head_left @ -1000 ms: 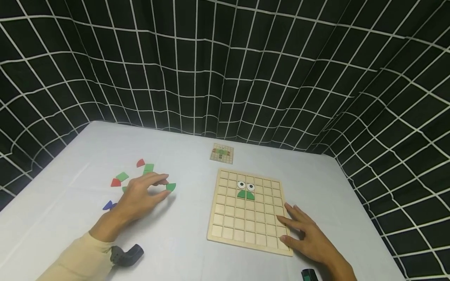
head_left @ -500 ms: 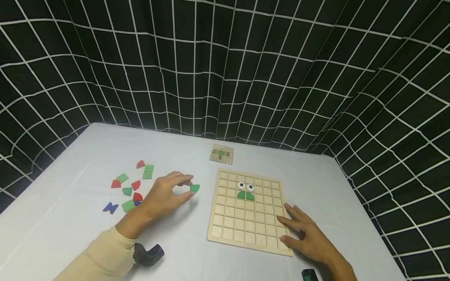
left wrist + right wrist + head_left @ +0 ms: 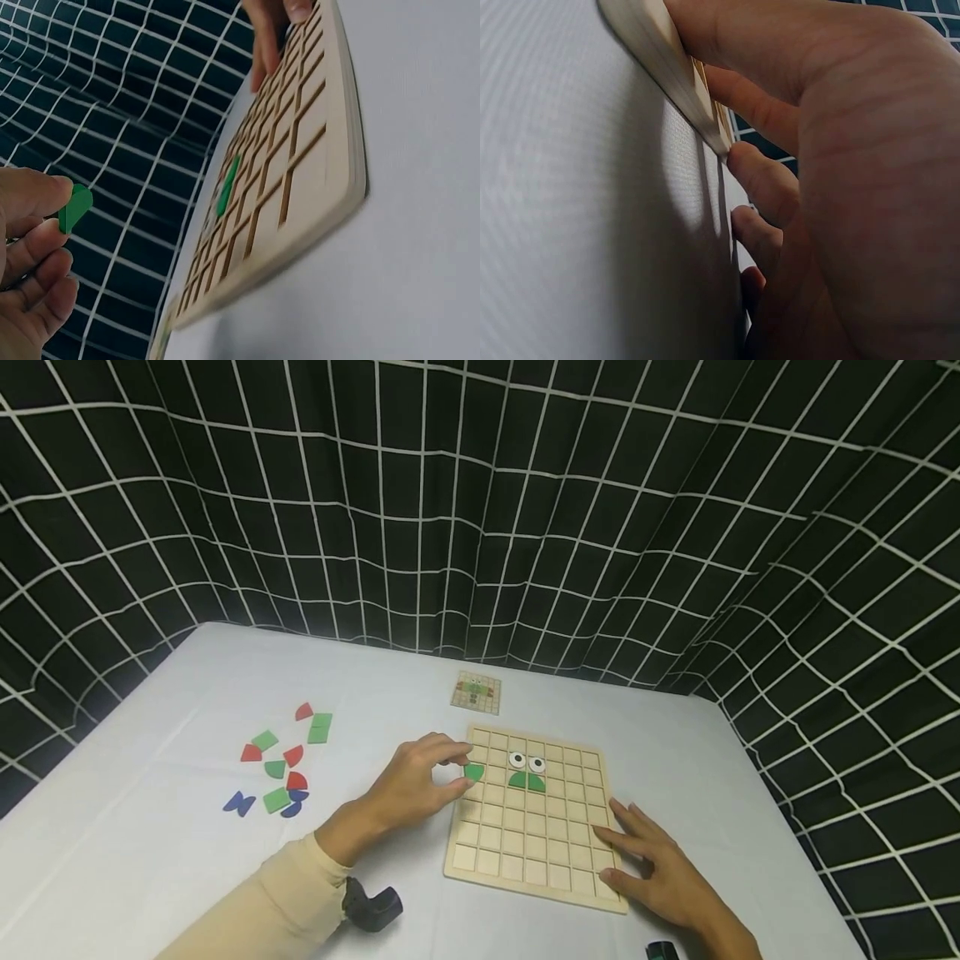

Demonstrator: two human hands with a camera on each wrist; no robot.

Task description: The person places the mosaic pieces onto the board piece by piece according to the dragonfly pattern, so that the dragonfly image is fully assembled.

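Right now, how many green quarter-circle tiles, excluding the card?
4: the held tile in the left hand, two adjacent tiles on the grid board, one loose tile on the tablecloth. Some could be hidden.

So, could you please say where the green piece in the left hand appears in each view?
Head: green piece at lower centre, overlapping the board.
Left wrist: left side, just below mid-height.
Right wrist: not in it.
Shared landmark: the board, in all three.
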